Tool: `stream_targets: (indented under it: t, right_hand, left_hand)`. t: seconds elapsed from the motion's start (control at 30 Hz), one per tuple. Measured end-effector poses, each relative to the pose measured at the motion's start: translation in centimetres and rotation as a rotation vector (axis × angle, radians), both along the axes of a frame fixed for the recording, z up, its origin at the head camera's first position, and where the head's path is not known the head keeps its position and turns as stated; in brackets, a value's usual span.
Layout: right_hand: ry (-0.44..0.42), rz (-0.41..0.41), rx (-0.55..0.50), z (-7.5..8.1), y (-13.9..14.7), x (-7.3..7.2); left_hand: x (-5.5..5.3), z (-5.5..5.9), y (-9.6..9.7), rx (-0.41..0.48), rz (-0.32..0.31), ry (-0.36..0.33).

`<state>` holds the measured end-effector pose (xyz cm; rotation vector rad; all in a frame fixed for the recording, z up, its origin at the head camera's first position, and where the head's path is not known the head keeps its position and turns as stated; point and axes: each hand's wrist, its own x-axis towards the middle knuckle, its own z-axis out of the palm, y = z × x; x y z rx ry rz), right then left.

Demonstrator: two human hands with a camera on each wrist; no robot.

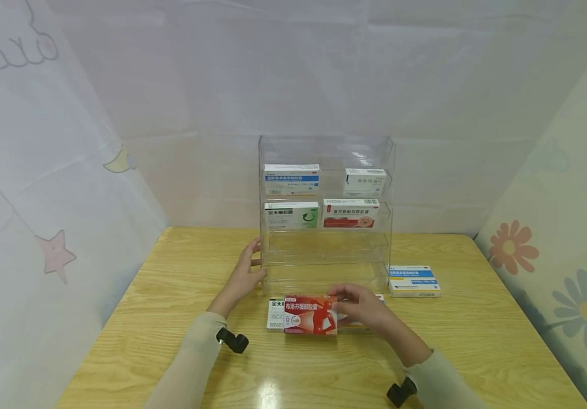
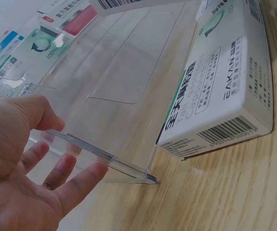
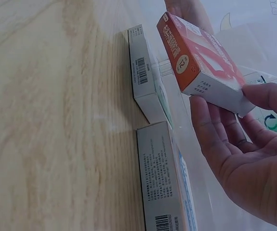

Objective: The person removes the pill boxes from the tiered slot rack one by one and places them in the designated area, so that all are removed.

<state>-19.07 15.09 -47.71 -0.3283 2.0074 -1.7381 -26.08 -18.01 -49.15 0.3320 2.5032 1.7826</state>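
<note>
A red medicine box [image 1: 309, 316] is pinched at its right end between the thumb and fingers of my right hand [image 1: 362, 307]. In the right wrist view the red medicine box [image 3: 203, 62] is held up off the table, thumb on one face and fingertips under its white end. My left hand [image 1: 244, 272] grips the left side of a clear tiered display rack [image 1: 324, 271], the thumb at its front edge [image 2: 104, 156] and the fingers along the outside. Below the red box lies a white-and-green medicine box [image 1: 275, 315], with a blue-and-white box [image 3: 160, 178] beside it, partly hidden by my right hand in the head view.
On the rack's upper tiers stand a blue-and-white box [image 1: 291, 180], a small white box [image 1: 365, 183], a green-and-white box [image 1: 291, 216] and a red-and-white box [image 1: 350, 215]. Another blue-and-white box [image 1: 414, 282] lies right of the rack on the wooden table [image 1: 477, 318].
</note>
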Motion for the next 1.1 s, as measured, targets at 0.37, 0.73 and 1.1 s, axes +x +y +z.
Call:
stream_targets:
  t: [0.37,0.73,1.1]
  right_hand:
    - [-0.029,0.02,0.039,-0.5,0.1,1.0]
    - [-0.055,0.066,0.003,-1.1,-0.2,2.3]
    - [-0.123,0.118,-0.067,-2.1,-1.0,3.5]
  left_hand:
    - [0.0,-0.1,0.0,-0.009,0.003,0.002]
    - [0.7,0.8,0.1,-0.024,-0.013,0.001]
    - [0.2,-0.2,-0.2,-0.023,-0.005,-0.007]
